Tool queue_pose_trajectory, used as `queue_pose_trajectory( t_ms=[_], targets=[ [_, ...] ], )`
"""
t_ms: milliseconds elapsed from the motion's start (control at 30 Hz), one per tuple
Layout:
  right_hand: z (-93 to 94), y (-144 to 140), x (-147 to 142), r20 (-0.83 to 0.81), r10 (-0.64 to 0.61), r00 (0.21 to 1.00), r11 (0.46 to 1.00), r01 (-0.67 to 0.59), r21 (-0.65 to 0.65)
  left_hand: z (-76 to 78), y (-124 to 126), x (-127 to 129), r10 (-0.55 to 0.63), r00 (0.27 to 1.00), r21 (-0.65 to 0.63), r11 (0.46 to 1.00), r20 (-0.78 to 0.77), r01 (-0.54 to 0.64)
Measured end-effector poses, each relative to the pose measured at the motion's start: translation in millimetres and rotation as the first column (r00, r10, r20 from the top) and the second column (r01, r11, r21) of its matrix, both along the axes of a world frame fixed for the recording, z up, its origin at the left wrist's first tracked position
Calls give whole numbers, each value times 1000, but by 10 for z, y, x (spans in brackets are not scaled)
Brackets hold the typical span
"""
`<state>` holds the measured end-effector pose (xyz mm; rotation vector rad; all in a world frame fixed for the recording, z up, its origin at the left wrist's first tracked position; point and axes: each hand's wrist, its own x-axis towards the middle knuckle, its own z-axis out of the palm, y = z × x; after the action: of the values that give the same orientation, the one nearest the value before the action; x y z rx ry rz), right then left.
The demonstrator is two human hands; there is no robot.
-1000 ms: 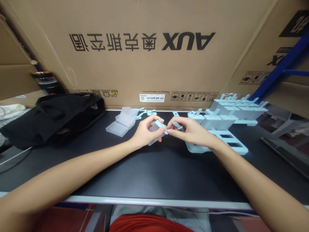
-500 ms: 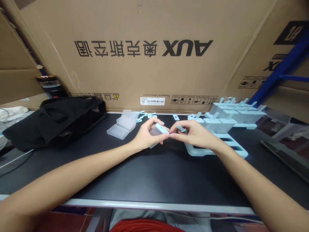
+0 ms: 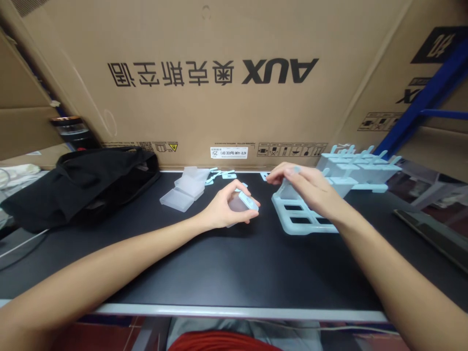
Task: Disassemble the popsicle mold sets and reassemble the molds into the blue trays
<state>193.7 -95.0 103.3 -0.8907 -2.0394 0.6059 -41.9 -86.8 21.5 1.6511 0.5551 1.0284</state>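
My left hand [image 3: 234, 204] is closed around a small clear ice pop mold [image 3: 237, 204] with a light blue lid [image 3: 248, 200], tilted above the table. My right hand [image 3: 305, 187] reaches over the light blue mold tray [image 3: 292, 227], back of the hand up and fingers bent down. A bit of light blue [image 3: 297, 169] shows at its fingers; whether this is a stick in the grip or one behind it, I cannot tell. Under the hand, a clear mold [image 3: 287, 190] stands in the tray, partly hidden. Another lidded mold [image 3: 341, 186] stands beside it.
Several clear molds [image 3: 179, 199] lie stacked left of my hands, near loose light blue lids with sticks [image 3: 229, 174]. A filled mold rack [image 3: 360, 168] stands back right. A black bag [image 3: 84, 185] lies left; a large cardboard box [image 3: 219, 112] stands behind.
My right hand has left the mold in my left hand and moved right and up over the tray. The left hand still holds its mold in nearly the same spot.
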Motion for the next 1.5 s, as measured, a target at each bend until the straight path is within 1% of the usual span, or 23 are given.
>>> queue_pose_trajectory(
  t_ms=[67, 100, 200, 300, 533, 700, 767, 967, 1100, 1200, 1333, 1500],
  targets=[
    [-9, 18, 25, -86, -40, 995, 998, 44, 38, 0, 7, -1, -22, 1000, -12, 1000, 17, 22],
    [-22, 29, 33, -127, -41, 991, 998, 46, 35, 1, 10, -1, -28, 999, -17, 999, 22, 28],
    [-68, 52, 37, -231, 17, 973, 999, -26, -35, 2, 18, -3, -28, 1000, -24, 999, 11, 28],
    [-94, 27, -10, -261, 59, 964, 993, -83, -84, 1, 19, -3, -21, 1000, -13, 1000, 3, 21],
    [-122, -14, -156, -170, 83, 982, 985, -107, -136, 18, -6, 2, -6, 1000, -11, 1000, -15, 6],
    [-87, -5, -130, -133, 35, 990, 987, -56, -152, 29, -6, -5, -14, 999, -25, 1000, -42, 13],
    [-94, -4, -132, -114, 35, 993, 983, -55, -176, 32, -4, -4, -14, 999, -26, 1000, -38, 13],
    [-249, 25, -236, -101, 162, 982, 945, -184, -271, 50, -9, 2, 2, 1000, 25, 1000, -26, -1],
    [-274, 36, -244, -116, 178, 977, 932, -206, -298, 46, -7, 0, 17, 999, 41, 999, -28, -16],
    [-231, 36, -211, -111, 184, 977, 929, -210, -306, 31, 0, 0, 22, 999, 40, 999, -24, -21],
    [-192, 32, -193, -41, 186, 982, 940, -190, -285, 22, -6, -1, 37, 999, 44, 998, -36, -36],
    [-239, 20, -234, 79, 173, 982, 958, -149, -244, 21, -25, -17, 64, 996, 84, 995, -65, -59]
  ],
)
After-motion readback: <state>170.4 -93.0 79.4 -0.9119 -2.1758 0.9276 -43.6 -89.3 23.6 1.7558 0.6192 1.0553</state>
